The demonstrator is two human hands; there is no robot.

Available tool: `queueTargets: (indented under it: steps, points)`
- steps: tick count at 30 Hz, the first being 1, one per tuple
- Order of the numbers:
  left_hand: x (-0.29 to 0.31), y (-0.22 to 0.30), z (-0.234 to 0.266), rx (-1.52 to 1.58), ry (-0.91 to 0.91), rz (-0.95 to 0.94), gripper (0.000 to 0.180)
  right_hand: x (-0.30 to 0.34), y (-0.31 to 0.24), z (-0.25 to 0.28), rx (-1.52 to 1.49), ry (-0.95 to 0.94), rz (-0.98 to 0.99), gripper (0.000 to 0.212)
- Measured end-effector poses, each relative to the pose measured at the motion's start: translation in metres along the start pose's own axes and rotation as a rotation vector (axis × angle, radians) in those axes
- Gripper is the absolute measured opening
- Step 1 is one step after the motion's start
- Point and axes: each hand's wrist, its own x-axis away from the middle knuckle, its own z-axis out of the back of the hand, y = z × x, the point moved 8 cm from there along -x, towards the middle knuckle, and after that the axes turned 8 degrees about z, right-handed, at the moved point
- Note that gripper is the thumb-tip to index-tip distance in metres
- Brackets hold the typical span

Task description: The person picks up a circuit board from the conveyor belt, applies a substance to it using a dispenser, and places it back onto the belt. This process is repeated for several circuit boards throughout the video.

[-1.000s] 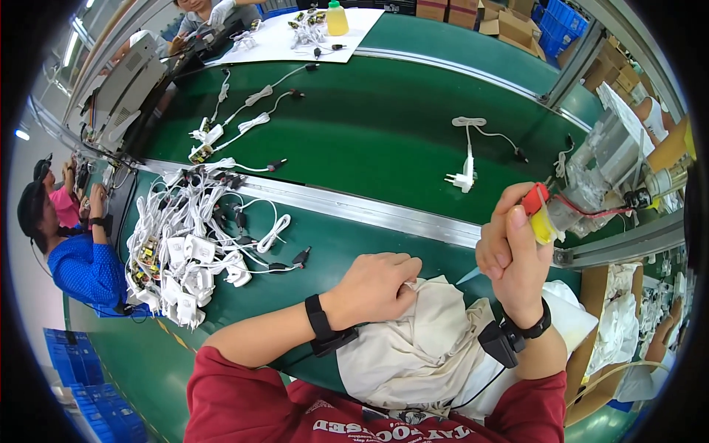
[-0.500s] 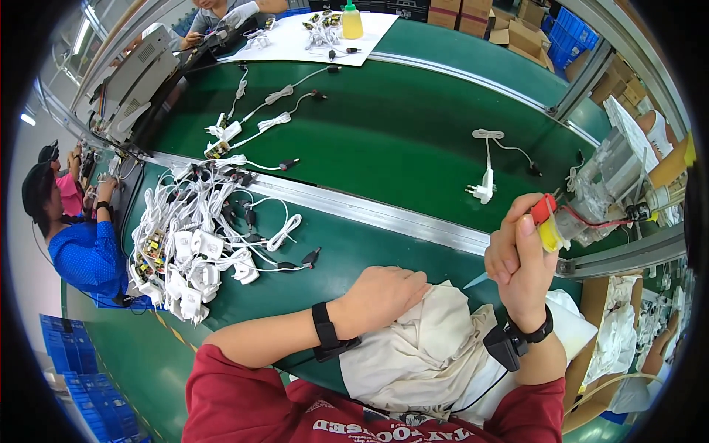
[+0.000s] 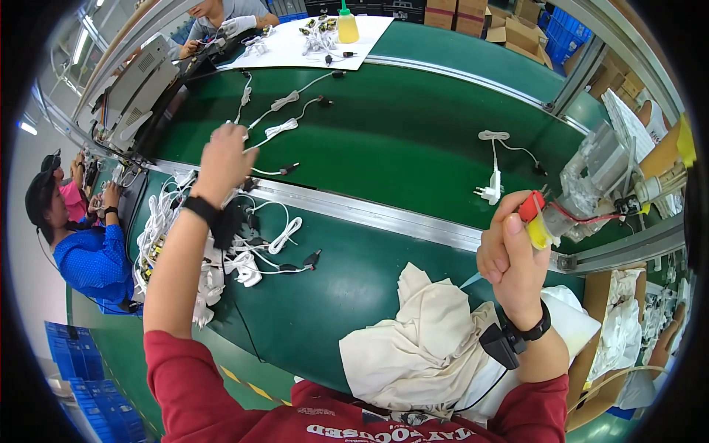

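My left hand (image 3: 224,164) reaches over the far green belt, on top of white power adapters whose cables (image 3: 281,128) trail out to the right. Its back hides the fingertips, so a grip cannot be made out. My right hand (image 3: 512,255) is closed round a dispenser with a red and yellow grip (image 3: 537,219). A tapered pale-blue nozzle (image 3: 471,280) sticks out below that fist, pointing down-left above a crumpled cream cloth (image 3: 421,332). Under my left forearm lies a heap of white adapters and cables (image 3: 166,221).
A single adapter (image 3: 490,190) with coiled cable lies on the belt near my right hand. A metal rail (image 3: 369,210) divides belt from bench. Plastic-wrapped equipment (image 3: 591,177) stands right. Co-workers sit at left and far side; a yellow bottle (image 3: 347,26) stands on white sheeting.
My left hand has left the cloth and swung up-left across the cable heap to the adapters on the belt. My right hand keeps its hold, shifted slightly left.
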Motion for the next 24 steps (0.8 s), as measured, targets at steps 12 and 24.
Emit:
queueTargets:
  steps: [12,24]
  points:
    - [-0.025,-0.059,-0.062,0.257,-0.514,0.33,0.031,0.0,0.004,-0.004,0.0,0.0,-0.016,0.02]
    - [0.099,0.264,-0.038,2.065,-1.033,0.484,0.031,-0.005,-0.002,0.009,0.008,0.062,-0.048,0.018]
